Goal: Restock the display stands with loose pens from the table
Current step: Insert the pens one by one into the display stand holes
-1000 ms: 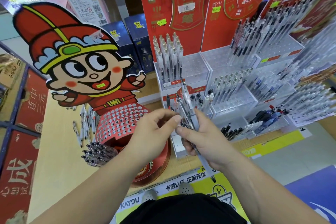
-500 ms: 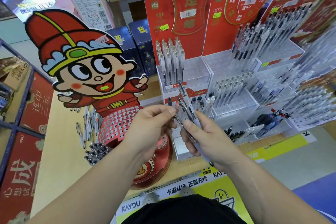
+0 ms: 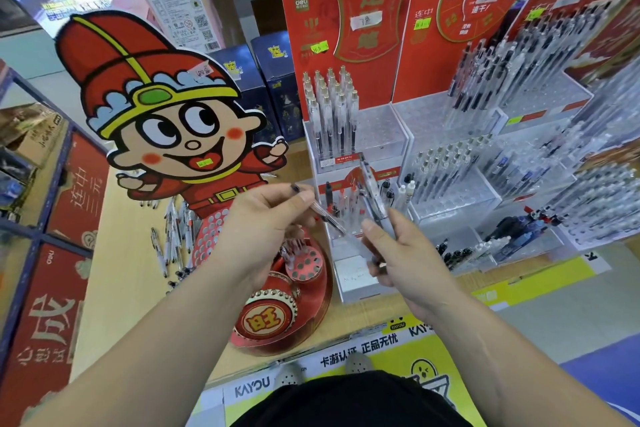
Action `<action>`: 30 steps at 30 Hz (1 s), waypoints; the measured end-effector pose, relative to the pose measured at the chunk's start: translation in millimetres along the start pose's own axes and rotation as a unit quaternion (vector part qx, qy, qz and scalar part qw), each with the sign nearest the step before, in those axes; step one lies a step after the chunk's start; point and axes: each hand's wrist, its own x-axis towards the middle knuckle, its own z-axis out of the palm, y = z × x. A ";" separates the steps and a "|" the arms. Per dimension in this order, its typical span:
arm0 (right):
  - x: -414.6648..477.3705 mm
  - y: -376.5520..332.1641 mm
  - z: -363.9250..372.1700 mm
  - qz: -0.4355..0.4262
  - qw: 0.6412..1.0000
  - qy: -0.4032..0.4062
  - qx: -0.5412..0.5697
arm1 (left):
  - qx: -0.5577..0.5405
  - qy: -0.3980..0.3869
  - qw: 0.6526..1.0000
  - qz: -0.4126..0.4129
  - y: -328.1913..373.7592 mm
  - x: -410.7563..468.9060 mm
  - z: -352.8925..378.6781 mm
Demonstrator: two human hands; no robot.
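While the wooden table (image 3: 114,288) carried everything in view, the red deli display stand (image 3: 374,87) with its clear stepped tiers rose at its far middle. Just left of that stand stood a cartoon-boy cardboard display (image 3: 162,121), with a round red holed base in front of it. In front of the stand's lower tier, both hands were raised, near each other but apart. The left hand (image 3: 263,222), on the stand's left, pinched a single clear pen (image 3: 327,215) between thumb and forefinger; the pen slanted down toward the right hand. The right hand (image 3: 401,253) had its fingers curled round a bundle of pens (image 3: 370,191), which stuck up out of the fist against the stand's front. On the stand's top tier stood a row of gold-capped pens (image 3: 332,114), upright. Well left of the stand, beyond the cartoon display's base, loose pens (image 3: 173,239) lay scattered on the table.
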 end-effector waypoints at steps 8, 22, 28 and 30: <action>7.1 12.3 -12.5 0.033 0.999 0.039 0.006 | 0.267 0.079 0.954 0.108 -30.0 17.3 -35.5; 8.1 20.2 -15.3 0.034 0.999 0.006 0.035 | 0.407 0.034 0.896 0.177 -67.6 35.7 -26.6; 6.1 21.7 -15.7 0.033 0.999 0.004 0.032 | 0.427 0.031 0.886 0.178 -70.7 38.9 -29.0; 5.4 21.1 -15.6 0.031 0.999 0.002 0.029 | 0.441 0.027 0.875 0.197 -73.0 40.7 -29.3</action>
